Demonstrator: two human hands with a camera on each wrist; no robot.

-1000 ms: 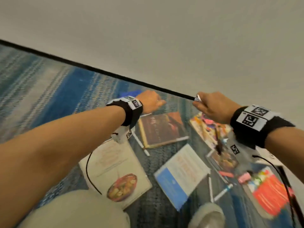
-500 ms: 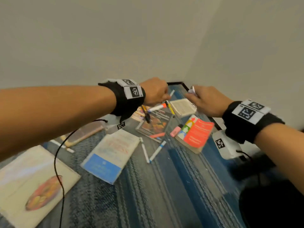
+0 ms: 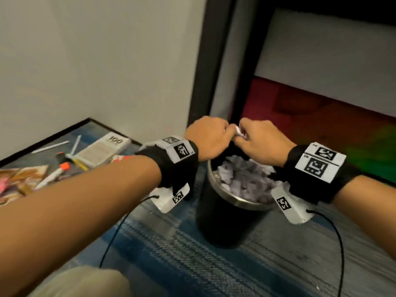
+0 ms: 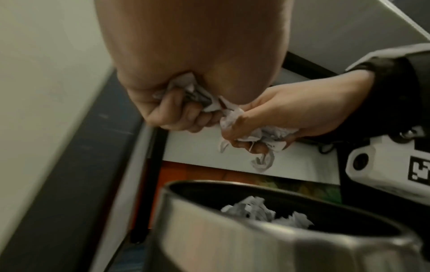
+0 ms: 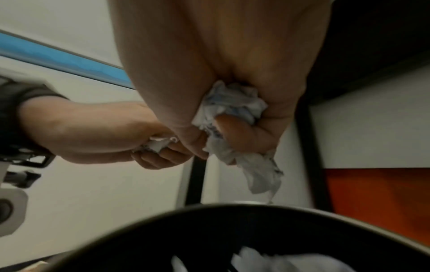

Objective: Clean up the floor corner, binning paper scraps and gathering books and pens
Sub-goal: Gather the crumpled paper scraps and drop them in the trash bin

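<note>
Both hands hover side by side above a round black bin (image 3: 227, 221) with a metal rim (image 4: 256, 244), which holds crumpled white paper (image 3: 242, 179). My left hand (image 3: 206, 139) is curled round a wad of paper scraps (image 4: 193, 92). My right hand (image 3: 260, 142) grips another crumpled wad (image 5: 232, 106), and a loose tail of it (image 5: 263, 176) hangs toward the bin's mouth. The two fists nearly touch. Left of the bin, on the carpet by the wall, lie a pale book marked 100 (image 3: 102, 151), a colourful book (image 3: 19, 181) and several pens and markers (image 3: 55, 172).
The bin stands on blue striped carpet (image 3: 171, 264) beside a dark vertical post (image 3: 212, 61) at the wall's end. Behind it is a white panel with a red and green surface (image 3: 321, 116) below. My knee (image 3: 85, 284) shows at the bottom. Cables hang from both wrists.
The view has swung right from the scattered books and pens to the bin. Both fists, which held scraps over the books, now hang together above the bin's opening.
</note>
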